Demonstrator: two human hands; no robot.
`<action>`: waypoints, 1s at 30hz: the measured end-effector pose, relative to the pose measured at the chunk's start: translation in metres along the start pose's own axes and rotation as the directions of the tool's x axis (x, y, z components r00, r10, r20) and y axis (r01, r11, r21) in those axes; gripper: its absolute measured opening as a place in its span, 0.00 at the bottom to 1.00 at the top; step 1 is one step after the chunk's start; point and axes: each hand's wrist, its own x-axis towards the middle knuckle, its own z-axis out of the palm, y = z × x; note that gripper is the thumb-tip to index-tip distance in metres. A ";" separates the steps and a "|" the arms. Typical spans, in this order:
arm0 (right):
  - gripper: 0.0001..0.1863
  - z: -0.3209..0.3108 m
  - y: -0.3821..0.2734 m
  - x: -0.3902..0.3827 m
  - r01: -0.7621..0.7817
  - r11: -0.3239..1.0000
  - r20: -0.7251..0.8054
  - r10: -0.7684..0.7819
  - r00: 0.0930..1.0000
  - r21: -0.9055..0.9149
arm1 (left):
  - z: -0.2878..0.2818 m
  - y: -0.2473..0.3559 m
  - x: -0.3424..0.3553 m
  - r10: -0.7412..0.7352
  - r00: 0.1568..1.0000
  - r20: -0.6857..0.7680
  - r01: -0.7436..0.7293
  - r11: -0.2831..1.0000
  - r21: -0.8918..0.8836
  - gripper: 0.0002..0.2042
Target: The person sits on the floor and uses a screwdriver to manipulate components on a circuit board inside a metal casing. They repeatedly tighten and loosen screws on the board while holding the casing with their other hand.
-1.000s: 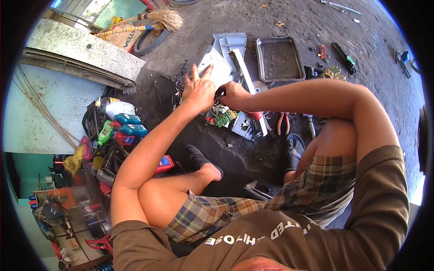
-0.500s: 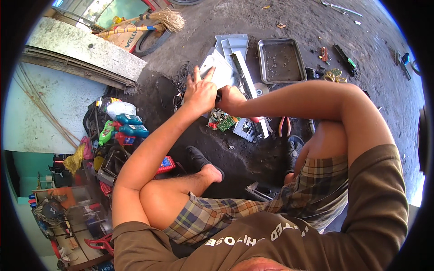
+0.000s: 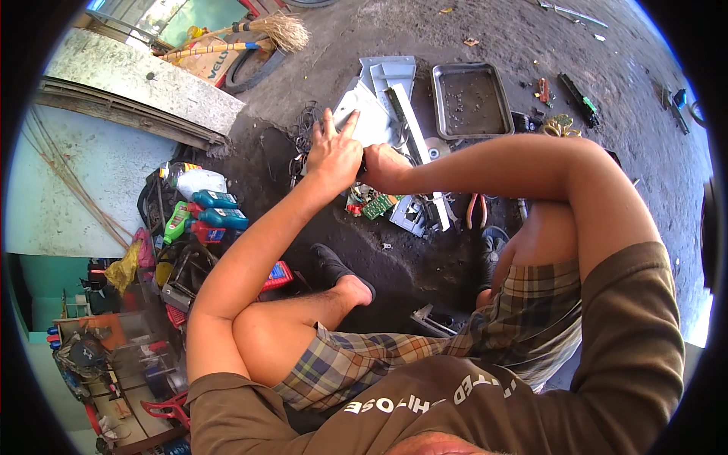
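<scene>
My left hand (image 3: 334,154) lies with its fingers spread on a pale metal panel (image 3: 368,121). Close against its right side, my right hand (image 3: 385,168) is closed in a fist; whatever it grips is hidden, apart from something dark by its fingers. Beneath my hands, a green circuit board (image 3: 379,207) and a small grey metal frame (image 3: 409,218) lie on the ground. A long white metal strip (image 3: 412,129) slants past the right hand, partly covered by my forearm. A tangle of dark wires (image 3: 307,129) sits left of the panel.
A rectangular metal tray (image 3: 435,98) with small bits in it stands beyond my right forearm. Pliers with red handles (image 3: 477,211) lie near my right foot. Several bottles (image 3: 220,218) stand at the left, and a straw broom (image 3: 277,32) lies at the far left.
My right hand has turned and shifted slightly left, toward the left hand. The reddish bit below its wrist no longer shows. The left hand stays spread on the panel.
</scene>
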 end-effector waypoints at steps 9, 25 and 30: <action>0.20 0.010 0.023 0.006 0.143 0.985 -0.077 -0.136 0.988 0.092 | 0.011 -0.008 0.003 0.039 0.998 -0.056 -0.039 0.999 -0.013 0.08; 0.22 -0.010 0.018 -0.003 0.203 0.967 -0.023 -0.202 0.979 0.151 | 0.014 -0.018 -0.006 0.075 0.989 -0.123 -0.084 0.994 -0.067 0.10; 0.23 -0.012 0.030 0.005 0.230 0.970 0.091 -0.237 0.967 0.082 | 0.011 -0.023 0.001 0.055 0.988 -0.142 -0.086 0.971 -0.221 0.10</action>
